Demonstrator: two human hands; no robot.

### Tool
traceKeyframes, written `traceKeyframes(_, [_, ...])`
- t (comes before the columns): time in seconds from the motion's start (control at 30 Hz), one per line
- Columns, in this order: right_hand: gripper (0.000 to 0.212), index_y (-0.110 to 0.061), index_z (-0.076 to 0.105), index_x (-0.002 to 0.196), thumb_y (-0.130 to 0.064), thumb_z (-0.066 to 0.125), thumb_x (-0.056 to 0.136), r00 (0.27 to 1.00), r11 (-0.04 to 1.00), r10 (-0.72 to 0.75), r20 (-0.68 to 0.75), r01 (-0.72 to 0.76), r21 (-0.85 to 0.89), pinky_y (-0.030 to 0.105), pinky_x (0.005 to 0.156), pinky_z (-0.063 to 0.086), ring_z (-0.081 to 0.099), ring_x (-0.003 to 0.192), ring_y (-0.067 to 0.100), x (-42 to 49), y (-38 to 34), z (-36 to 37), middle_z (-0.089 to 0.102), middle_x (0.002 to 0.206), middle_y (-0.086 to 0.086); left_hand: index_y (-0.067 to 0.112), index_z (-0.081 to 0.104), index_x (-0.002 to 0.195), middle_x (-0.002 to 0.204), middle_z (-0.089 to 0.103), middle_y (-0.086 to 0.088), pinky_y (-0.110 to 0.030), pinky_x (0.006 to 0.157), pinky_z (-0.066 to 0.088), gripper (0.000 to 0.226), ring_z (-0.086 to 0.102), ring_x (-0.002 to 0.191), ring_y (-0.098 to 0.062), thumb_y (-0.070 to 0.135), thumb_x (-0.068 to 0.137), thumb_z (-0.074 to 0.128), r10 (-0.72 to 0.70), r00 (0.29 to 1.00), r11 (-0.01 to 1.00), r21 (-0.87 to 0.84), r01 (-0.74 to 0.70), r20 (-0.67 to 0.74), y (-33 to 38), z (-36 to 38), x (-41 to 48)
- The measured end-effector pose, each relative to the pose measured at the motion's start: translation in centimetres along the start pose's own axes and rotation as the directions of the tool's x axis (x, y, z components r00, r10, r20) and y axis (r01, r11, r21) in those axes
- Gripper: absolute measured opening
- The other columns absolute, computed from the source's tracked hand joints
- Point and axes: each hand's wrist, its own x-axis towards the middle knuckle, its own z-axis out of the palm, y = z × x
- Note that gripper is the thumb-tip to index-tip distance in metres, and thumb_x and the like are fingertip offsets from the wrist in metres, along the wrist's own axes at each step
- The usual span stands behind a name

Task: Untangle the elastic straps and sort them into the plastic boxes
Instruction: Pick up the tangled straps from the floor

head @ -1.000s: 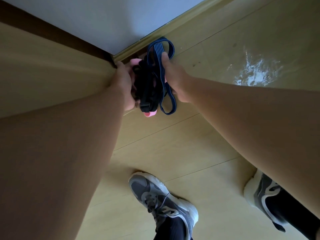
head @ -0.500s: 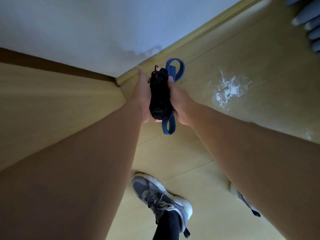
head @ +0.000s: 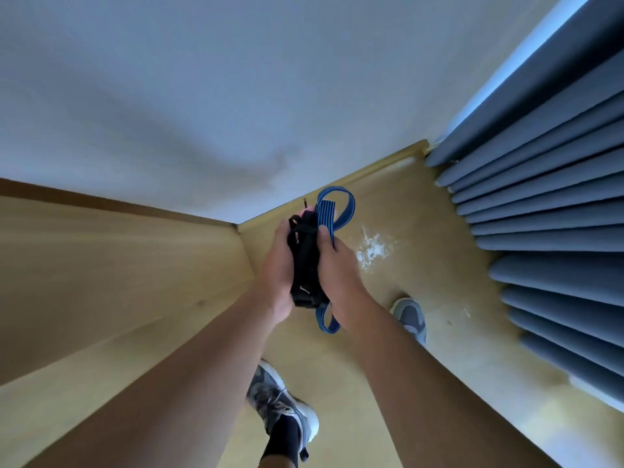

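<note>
Left hand [head: 277, 265] and right hand [head: 336, 270]: each grip clenched round a tangled bundle of black straps [head: 305, 261], held between them above the floor [head: 456, 332]. Blue elastic strap [head: 334, 209] loops out top and bottom; right thumb on it.

No readable text, label, brand or number shows on anything here.

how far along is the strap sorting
Done: nothing that shows; no plastic boxes are in view. In hand: the left hand and right hand grip a tangled bundle of black straps, with a blue strap looping out above and below. Left: pulling the straps apart and boxing every one.
</note>
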Motion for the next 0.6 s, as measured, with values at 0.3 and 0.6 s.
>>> traceKeyframes(0.3, [0.042, -0.030, 0.074, 0.109, -0.059, 0.046, 0.095, 0.992, 0.979, -0.125, 0.018, 0.121, 0.167, 0.040, 0.086, 0.059, 0.073, 0.097, 0.016, -18.0, -13.7, -4.1, 0.076, 0.103, -0.006, 0.043, 0.074, 0.116, 0.122, 0.075, 0.004, -0.035, 0.082, 0.059, 0.050, 0.074, 0.107, -0.016, 0.065, 0.097, 0.034, 0.140, 0.987, 0.990, -0.009, -0.140, 0.082, 9.4, 6.2, -20.0])
traceKeyframes(0.6, [0.030, -0.038, 0.072, 0.097, -0.058, 0.051, 0.090, 0.934, 0.920, -0.354, 0.041, 0.341, 0.192, 0.040, 0.084, 0.059, 0.074, 0.094, 0.014, -36.1, -19.7, -2.9, 0.077, 0.093, -0.013, 0.039, 0.069, 0.127, 0.130, 0.071, 0.004, -0.037, 0.095, 0.055, 0.045, 0.068, 0.119, -0.016, 0.063, 0.094, 0.051, 0.327, 0.928, 0.945, -0.066, -0.320, 0.180, 13.5, 5.9, -39.7])
